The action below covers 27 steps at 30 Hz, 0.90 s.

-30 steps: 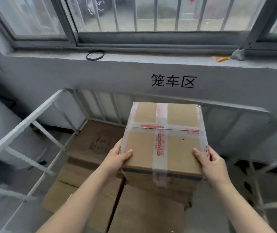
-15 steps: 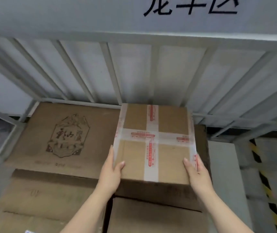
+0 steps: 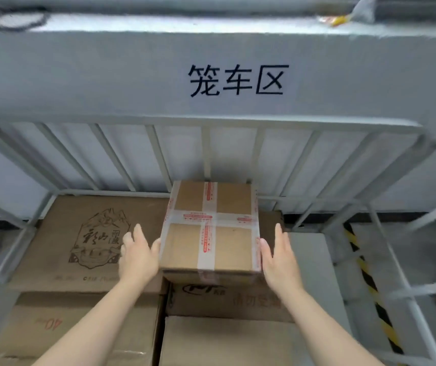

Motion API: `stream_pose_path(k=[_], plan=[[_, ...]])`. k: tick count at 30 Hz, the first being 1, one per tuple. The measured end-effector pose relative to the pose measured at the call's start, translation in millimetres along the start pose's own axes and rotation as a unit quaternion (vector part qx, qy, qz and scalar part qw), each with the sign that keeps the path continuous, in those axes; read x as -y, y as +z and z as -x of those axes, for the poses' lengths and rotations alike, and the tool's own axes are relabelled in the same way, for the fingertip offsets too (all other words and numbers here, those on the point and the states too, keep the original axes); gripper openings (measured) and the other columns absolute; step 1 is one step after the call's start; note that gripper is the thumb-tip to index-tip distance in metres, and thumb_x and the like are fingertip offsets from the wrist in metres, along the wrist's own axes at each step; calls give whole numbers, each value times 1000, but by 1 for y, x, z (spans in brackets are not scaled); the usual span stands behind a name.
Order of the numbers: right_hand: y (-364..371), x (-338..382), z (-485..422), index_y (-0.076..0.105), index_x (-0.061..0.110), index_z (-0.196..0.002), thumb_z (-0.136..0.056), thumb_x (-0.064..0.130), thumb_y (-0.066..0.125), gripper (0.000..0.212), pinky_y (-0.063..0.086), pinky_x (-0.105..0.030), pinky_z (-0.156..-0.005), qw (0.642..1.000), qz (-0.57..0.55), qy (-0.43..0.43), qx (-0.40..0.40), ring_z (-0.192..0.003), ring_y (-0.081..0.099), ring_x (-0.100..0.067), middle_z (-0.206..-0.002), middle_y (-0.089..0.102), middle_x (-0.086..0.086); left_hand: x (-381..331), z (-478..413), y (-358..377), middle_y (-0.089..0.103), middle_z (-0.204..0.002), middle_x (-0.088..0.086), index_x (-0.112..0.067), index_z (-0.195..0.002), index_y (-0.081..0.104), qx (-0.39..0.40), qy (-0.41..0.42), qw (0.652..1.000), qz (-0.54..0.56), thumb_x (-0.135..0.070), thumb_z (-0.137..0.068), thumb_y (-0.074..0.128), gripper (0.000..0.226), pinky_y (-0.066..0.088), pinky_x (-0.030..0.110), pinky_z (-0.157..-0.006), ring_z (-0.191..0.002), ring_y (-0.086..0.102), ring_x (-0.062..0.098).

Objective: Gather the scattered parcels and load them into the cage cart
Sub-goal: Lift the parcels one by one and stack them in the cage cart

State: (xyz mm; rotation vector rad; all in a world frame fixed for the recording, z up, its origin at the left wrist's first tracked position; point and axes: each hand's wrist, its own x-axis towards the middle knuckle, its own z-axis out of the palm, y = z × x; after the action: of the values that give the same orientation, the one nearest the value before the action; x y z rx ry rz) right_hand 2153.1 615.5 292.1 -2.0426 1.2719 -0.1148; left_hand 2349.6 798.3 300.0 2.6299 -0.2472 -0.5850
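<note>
Item: small brown cardboard parcel (image 3: 211,228) crossed with clear tape printed in red. It sits inside the white metal-barred cage cart (image 3: 206,143), on top of the brown cartons stacked there and close to the back bars.

Your left hand (image 3: 139,256): fingers spread and extended, flat beside the parcel's left face; thumb at the parcel's edge, nothing clasped.

Your right hand (image 3: 281,253): open grip, fingers straight, palm turned toward the parcel's right face; whether it touches the cardboard cannot be told.

Neighbouring stock: large flat brown carton with a dark printed emblem (image 3: 90,241), left of the parcel, lower. Brown carton with dark lettering (image 3: 227,299) directly beneath the parcel. Two further plain brown cartons nearer you.

Surroundings: grey wall bearing a black three-character sign (image 3: 236,80) behind the cart; yellow-and-black hazard stripe (image 3: 367,281) on the floor at right.
</note>
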Motion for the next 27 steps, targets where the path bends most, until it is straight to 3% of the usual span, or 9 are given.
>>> stream_pose_path(k=[4,7,11,15,17,19,21,24,27], plan=[[-101,14,70,3,30,-152,-99,47,29,62,23,-35,-116,990,92,-104,6,-148,10,-17,-161,-5,2,-47,94,-50,37,-145,14,-12,-143,36,-1,122,989,88,-30,-97,46,50,35,44,-108,-130,39,31],[-185,8,126,6,30,-152,-99,48,30,62,22,-34,-116,984,129,-120,-26,-148,7,-15,-160,-7,4,-104,180,-67,48,-132,6,-12,-133,49,20,228,964,137,-23,-96,50,38,36,36,-107,-125,45,22],[-302,-23,196,8,29,-152,-96,50,33,65,21,-35,-116,977,139,-123,-107,-148,7,-16,-160,-10,4,-180,292,-63,54,-119,7,-8,-124,57,29,350,922,164,-15,-92,57,33,39,33,-103,-116,52,23],[-403,-83,273,10,27,-152,-98,49,35,64,16,-32,-117,962,158,-115,-190,-148,7,-16,-161,-7,1,-239,398,-30,55,-116,11,-7,-122,58,63,453,883,103,-35,-88,53,44,39,29,-94,-109,55,28],[-453,-127,318,13,26,-152,-93,59,25,69,19,-35,-117,958,167,-96,-213,-148,11,-20,-161,-4,-2,-273,462,-3,55,-119,11,-9,-123,58,65,504,857,87,-50,-81,40,61,41,34,-95,-110,54,29],[-501,-185,364,19,23,-151,-85,69,12,81,27,-40,-115,949,186,-68,-244,-146,17,-24,-161,1,-6,-310,532,28,53,-124,11,-10,-125,57,76,547,830,77,-42,-81,41,56,41,37,-98,-114,52,31],[-540,-243,410,23,22,-151,-87,66,11,78,32,-42,-113,935,211,-41,-282,-145,23,-26,-160,5,-8,-343,597,59,52,-126,12,-9,-128,54,75,595,797,70,-31,-80,44,54,41,40,-98,-116,50,33],[-585,-314,474,10,28,-152,-82,68,8,81,20,-34,-116,936,211,41,-278,-148,10,-20,-160,-9,0,-380,676,100,47,-135,15,-11,-134,50,82,638,766,23,-39,-83,39,59,38,42,-102,-124,45,34],[-613,-373,518,8,29,-152,-74,69,-3,88,18,-32,-117,928,196,100,-299,-148,10,-19,-159,-14,2,-405,733,138,41,-141,14,-16,-140,45,80,688,720,-44,-50,-85,27,67,36,42,-103,-128,42,33]])
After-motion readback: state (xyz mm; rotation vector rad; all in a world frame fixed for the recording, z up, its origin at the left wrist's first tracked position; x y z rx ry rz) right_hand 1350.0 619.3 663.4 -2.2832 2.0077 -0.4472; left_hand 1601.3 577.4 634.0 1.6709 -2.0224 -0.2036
